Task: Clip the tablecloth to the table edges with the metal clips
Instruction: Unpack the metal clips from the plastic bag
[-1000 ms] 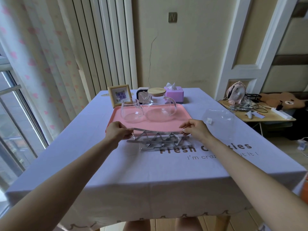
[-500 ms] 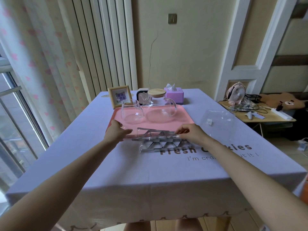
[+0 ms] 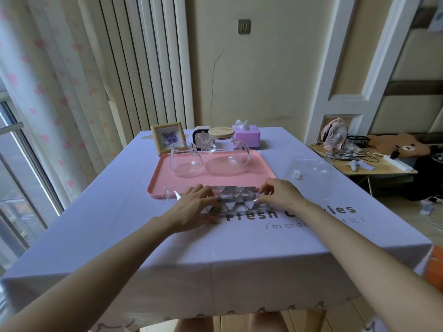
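Mid-frame, the metal clips [image 3: 237, 199] lie on the tablecloth [image 3: 134, 238] just below the pink tray [image 3: 261, 174]. The right hand [image 3: 281, 194] pinches their right end; the left hand [image 3: 193, 207] covers their left end, grip unclear.

qty: tablecloth [image 3: 119, 236] 1 | tray [image 3: 161, 178] 1 | cup [image 3: 184, 159] 1 | teapot [image 3: 225, 155] 1 | frame [image 3: 168, 137] 1

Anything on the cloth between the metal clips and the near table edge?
Nothing visible. The left hand and right hand hold the metal clips, and only bare tablecloth lies between them and the near edge. The pink tray sits behind.
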{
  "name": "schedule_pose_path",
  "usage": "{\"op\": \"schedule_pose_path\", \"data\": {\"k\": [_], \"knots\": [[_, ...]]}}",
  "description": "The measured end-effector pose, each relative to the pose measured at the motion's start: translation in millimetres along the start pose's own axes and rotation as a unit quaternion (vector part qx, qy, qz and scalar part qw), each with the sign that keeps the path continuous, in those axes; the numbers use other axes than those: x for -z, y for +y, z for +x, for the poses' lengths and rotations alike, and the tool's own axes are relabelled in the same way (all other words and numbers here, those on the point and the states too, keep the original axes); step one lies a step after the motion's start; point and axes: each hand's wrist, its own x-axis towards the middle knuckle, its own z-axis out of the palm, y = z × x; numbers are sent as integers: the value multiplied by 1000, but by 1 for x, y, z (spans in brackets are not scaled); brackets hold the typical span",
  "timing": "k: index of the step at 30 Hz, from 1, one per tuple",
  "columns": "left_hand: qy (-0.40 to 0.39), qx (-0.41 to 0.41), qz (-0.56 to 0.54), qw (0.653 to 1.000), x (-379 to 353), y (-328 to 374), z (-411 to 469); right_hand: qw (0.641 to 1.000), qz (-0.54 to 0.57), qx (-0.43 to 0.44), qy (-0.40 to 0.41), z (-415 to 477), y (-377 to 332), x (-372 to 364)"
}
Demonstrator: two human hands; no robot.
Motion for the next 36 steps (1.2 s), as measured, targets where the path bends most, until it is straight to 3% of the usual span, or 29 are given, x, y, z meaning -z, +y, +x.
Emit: {"op": "schedule_pose_path", "data": {"k": [4,11,13,18,23,26,30,36], "knots": [[7,0,-54,999,0,0,-5,996,29,18,-77,-5,6,6],[-129,27,-108,985,12,0,-16,989,67,3,-135,-13,-4,13],[-123,33,-147,981,14,4,-19,988,73,-4,-139,-16,-6,16],[-84,143,-297,940,13,8,-26,988,88,-21,-128,-21,-8,16],[-101,180,-363,909,15,4,-24,987,88,-20,-136,-26,-10,8],[-69,208,-301,928,14,0,-17,985,93,-20,-142,-28,-16,8],[-89,190,-259,943,13,-3,-11,986,110,-16,-122,-28,-24,3],[-56,214,-308,925,15,-1,-10,998,-53,22,-24,-27,-24,-11]]}}
